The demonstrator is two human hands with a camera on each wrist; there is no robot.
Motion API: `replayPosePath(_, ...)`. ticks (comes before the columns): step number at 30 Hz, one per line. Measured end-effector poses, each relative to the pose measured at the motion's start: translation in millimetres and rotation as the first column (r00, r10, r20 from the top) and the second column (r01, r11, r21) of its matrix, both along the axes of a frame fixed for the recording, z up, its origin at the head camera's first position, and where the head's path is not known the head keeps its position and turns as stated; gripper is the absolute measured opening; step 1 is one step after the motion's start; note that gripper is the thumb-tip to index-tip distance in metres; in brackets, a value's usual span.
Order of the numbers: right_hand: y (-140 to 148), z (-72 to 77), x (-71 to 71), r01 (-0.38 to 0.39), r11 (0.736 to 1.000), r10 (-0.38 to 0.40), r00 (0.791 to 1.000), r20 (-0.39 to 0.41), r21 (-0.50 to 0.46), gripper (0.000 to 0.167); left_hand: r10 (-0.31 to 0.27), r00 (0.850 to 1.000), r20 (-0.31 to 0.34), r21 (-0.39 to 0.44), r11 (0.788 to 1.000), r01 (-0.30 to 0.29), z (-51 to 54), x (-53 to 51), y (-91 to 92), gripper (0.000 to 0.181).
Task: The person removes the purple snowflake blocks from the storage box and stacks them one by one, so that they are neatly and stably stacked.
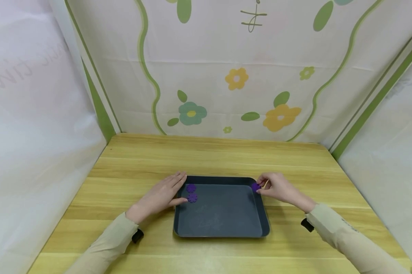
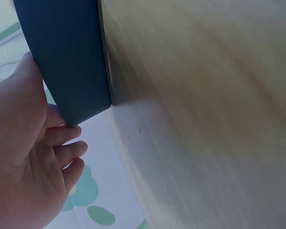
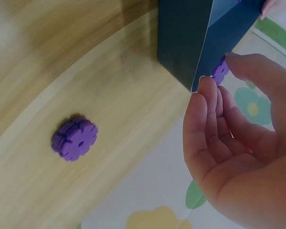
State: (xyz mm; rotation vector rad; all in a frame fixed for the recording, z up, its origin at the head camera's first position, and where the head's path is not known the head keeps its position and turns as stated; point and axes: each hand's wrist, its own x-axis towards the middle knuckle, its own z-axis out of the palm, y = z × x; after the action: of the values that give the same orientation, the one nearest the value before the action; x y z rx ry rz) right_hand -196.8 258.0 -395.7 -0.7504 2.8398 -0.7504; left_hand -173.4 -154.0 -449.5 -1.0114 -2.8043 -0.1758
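Note:
A dark grey rectangular tray (image 1: 219, 213) lies on the table. Two purple notched discs, one (image 1: 191, 188) behind the other (image 1: 192, 198), lie flat in its far left corner. My left hand (image 1: 161, 194) rests against the tray's left side, fingers extended at the far corner and thumb reaching over the rim beside the nearer disc. At the far right corner, my right hand (image 1: 277, 188) pinches another purple notched disc (image 3: 220, 71) between thumb and fingers, inside the rim. Whether that disc touches the tray, I cannot tell.
A short stack of purple notched discs (image 3: 76, 138) stands on the wooden table (image 1: 130, 160) outside the tray, seen in the right wrist view. Behind the table hangs a white cloth (image 1: 206, 76) with printed flowers; more cloth closes in both sides.

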Motion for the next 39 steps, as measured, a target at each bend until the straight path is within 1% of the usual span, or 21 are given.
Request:
replayPosePath(4,7,0.9,0.7,0.019,1.0,-0.019,1.0,-0.009,0.007,0.016,-0.002,1.0,0.008,0.002,1.0,0.002,0.2,-0.3,-0.3,0.081)
replayPosePath(10,16,0.6,0.4,0.047,0.999,-0.047,0.999,0.0,-0.003,0.017,-0.005,1.0,0.012,0.001,1.0,0.005,0.1,-0.3,-0.8,0.081)
replayPosePath(17,27,-2.0,-0.4,0.086,0.996,-0.086,0.996,0.013,0.003,0.017,-0.005,1.0,0.019,0.0,1.0,0.005,0.1,0.0,-0.7,0.082)
replayPosePath(20,31,-4.2,-0.6,0.087,0.996,-0.087,0.996,0.014,0.005,0.016,-0.004,1.0,0.021,0.004,1.0,0.004,-0.2,0.0,-0.9,0.082)
replayPosePath(25,38,-8.7,0.7,0.11,0.994,-0.11,0.994,0.003,0.012,0.015,-0.007,1.0,0.006,0.008,1.0,0.007,-1.7,-0.5,-0.9,0.081)
replayPosePath(29,45,-10.8,-0.6,0.129,0.991,-0.129,0.992,0.0,0.02,0.016,-0.007,1.0,0.008,0.008,1.0,0.007,-2.2,-0.1,-1.0,0.081)
replayPosePath(32,52,-10.1,-3.2,0.148,0.989,-0.148,0.989,-0.007,0.027,0.018,-0.007,1.0,0.01,0.018,1.0,0.006,-1.0,0.5,-1.0,0.081)
replayPosePath(37,62,-10.6,-6.0,0.18,0.983,-0.18,0.984,-0.004,0.04,0.02,-0.011,1.0,-0.017,0.02,1.0,0.011,0.7,0.8,-0.7,0.081)
replayPosePath(39,66,-12.5,-6.3,0.186,0.981,-0.186,0.983,0.0,0.052,0.02,-0.011,1.0,-0.017,0.014,1.0,0.012,0.9,0.9,-0.6,0.081)
